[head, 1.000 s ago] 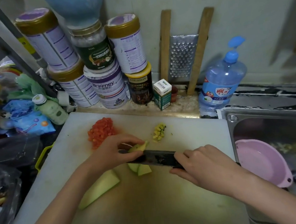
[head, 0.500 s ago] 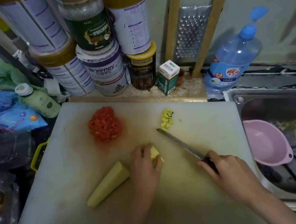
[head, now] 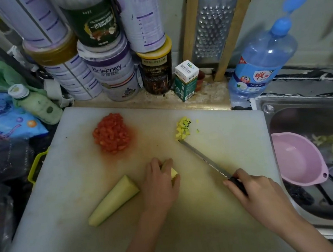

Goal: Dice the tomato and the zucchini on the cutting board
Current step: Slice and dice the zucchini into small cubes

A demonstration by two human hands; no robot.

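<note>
Tomato (head: 112, 133) is fully diced, heaped at the far left of the cutting board (head: 224, 140). Zucchini (head: 112, 200) is mostly uncut, lying as a long wedge near left; only a small pile of cubes (head: 183, 128) sits far centre. Left hand (head: 159, 185) curls over a short chunk (head: 173, 173), holding it down. Right hand (head: 256, 190) grips the knife (head: 204, 158) handle, blade tip beside the cubes.

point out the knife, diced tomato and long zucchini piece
knife (head: 204, 159), head view, middle of the blade
diced tomato (head: 112, 134), head view, centre of the pile
long zucchini piece (head: 113, 201), head view, middle of its length
</note>
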